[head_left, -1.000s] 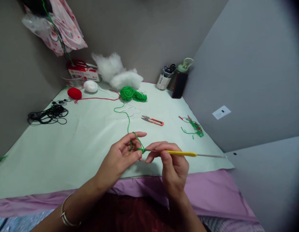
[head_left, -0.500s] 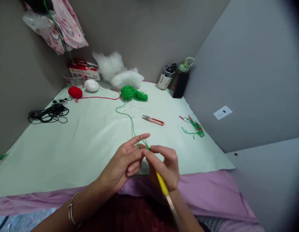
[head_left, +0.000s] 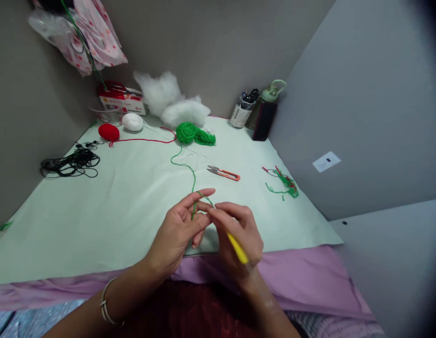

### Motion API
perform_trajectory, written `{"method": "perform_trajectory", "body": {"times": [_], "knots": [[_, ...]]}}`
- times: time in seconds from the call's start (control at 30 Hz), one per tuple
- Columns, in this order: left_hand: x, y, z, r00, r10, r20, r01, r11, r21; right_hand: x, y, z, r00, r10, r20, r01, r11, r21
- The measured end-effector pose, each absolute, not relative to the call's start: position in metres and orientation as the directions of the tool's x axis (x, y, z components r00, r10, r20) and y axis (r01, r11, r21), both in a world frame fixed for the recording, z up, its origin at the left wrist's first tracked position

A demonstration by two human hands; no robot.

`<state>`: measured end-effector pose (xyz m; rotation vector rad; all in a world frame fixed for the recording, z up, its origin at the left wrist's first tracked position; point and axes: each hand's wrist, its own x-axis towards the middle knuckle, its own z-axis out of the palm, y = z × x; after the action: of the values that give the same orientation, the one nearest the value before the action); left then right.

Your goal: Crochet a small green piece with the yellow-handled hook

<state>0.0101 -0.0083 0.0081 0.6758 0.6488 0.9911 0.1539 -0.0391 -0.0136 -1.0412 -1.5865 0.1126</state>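
Green yarn (head_left: 194, 178) runs from a green ball (head_left: 186, 133) toward me and loops over the raised index finger of my left hand (head_left: 182, 223). That hand's thumb and other fingers pinch the yarn's working end, which is mostly hidden by the fingertips. My right hand (head_left: 241, 232) is closed around a crochet hook (head_left: 238, 248) with a yellow grip, and its fingertips meet those of the left. The hook's tip is too small to make out. Beyond the hands lie thread snips (head_left: 224, 173) with orange handles.
At the back are white stuffing (head_left: 185, 112), a red yarn ball (head_left: 109, 132), a white one (head_left: 132, 122) and a box (head_left: 123, 103). Black cord (head_left: 75, 162) lies left, green and red scraps (head_left: 286, 184) right. A pen cup (head_left: 240, 114), phone (head_left: 264, 122) and bottle (head_left: 270, 91) stand back right.
Both hands have shifted slightly up in view, and the left has moved a little left. The hook's yellow grip has tilted, and the yarn loop at the left index finger has changed shape.
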Motion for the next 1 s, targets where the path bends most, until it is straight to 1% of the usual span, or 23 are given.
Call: {"method": "perform_trajectory", "body": {"times": [0.03, 0.07, 0.1, 0.13, 0.2, 0.27, 0.3, 0.33, 0.4, 0.5, 0.67, 0.77, 0.83, 0.9, 0.93, 1.0], "knots": [[0.009, -0.007, 0.009, 0.428, 0.88, -0.203, -0.529, 0.427, 0.733, 0.155, -0.04, -0.014, 0.046, 0.637, 0.769, 0.592, 0.603, -0.535], [0.008, -0.005, 0.01, 0.46, 0.858, -0.231, -0.534, 0.474, 0.7, 0.156, -0.041, -0.014, 0.046, 0.631, 0.774, 0.597, 0.604, -0.528], [0.007, -0.004, 0.011, 0.489, 0.834, -0.256, -0.537, 0.519, 0.665, 0.158, -0.041, -0.013, 0.08, 0.64, 0.764, 0.567, 0.601, -0.564], [0.005, -0.002, 0.012, 0.506, 0.817, -0.274, -0.543, 0.549, 0.635, 0.159, -0.04, -0.012, 0.135, 0.665, 0.735, 0.504, 0.592, -0.629], [0.004, 0.001, 0.014, 0.509, 0.814, -0.28, -0.559, 0.56, 0.611, 0.159, -0.038, -0.008, 0.249, 0.735, 0.631, 0.312, 0.556, -0.77], [0.004, 0.001, 0.015, 0.5, 0.829, -0.251, -0.557, 0.53, 0.639, 0.158, -0.035, -0.005, 0.285, 0.796, 0.534, 0.127, 0.52, -0.844], [0.005, 0.0, 0.014, 0.502, 0.834, -0.227, -0.548, 0.51, 0.663, 0.157, -0.034, -0.004, 0.272, 0.818, 0.507, 0.077, 0.507, -0.859], [0.006, -0.001, 0.014, 0.505, 0.839, -0.205, -0.538, 0.491, 0.685, 0.156, -0.033, -0.004, 0.252, 0.83, 0.497, 0.058, 0.5, -0.864], [0.008, -0.003, 0.012, 0.508, 0.842, -0.179, -0.524, 0.467, 0.713, 0.155, -0.032, -0.004, 0.228, 0.835, 0.501, 0.081, 0.496, -0.864], [0.008, -0.005, 0.012, 0.507, 0.838, -0.201, -0.516, 0.482, 0.708, 0.155, -0.032, -0.008, 0.228, 0.842, 0.49, 0.072, 0.487, -0.87], [0.003, -0.001, 0.014, 0.541, 0.801, -0.256, -0.516, 0.557, 0.651, 0.159, -0.03, -0.012, 0.239, 0.885, 0.4, -0.12, 0.436, -0.892], [0.0, 0.002, 0.014, 0.601, 0.759, -0.251, -0.526, 0.611, 0.591, 0.162, -0.026, -0.011, 0.254, 0.918, 0.306, -0.27, 0.37, -0.889], [0.0, 0.002, 0.013, 0.609, 0.758, -0.233, -0.533, 0.609, 0.587, 0.162, -0.024, -0.01, 0.239, 0.941, 0.24, -0.343, 0.313, -0.886], [0.001, 0.001, 0.012, 0.585, 0.785, -0.206, -0.532, 0.563, 0.633, 0.161, -0.023, -0.01, 0.205, 0.955, 0.216, -0.372, 0.28, -0.885], [0.002, -0.001, 0.011, 0.564, 0.803, -0.19, -0.523, 0.526, 0.671, 0.159, -0.024, -0.01, 0.193, 0.954, 0.23, -0.355, 0.286, -0.89], [0.005, -0.003, 0.009, 0.517, 0.842, -0.152, -0.492, 0.438, 0.753, 0.157, -0.027, -0.012, 0.198, 0.933, 0.302, -0.253, 0.346, -0.903]]}}
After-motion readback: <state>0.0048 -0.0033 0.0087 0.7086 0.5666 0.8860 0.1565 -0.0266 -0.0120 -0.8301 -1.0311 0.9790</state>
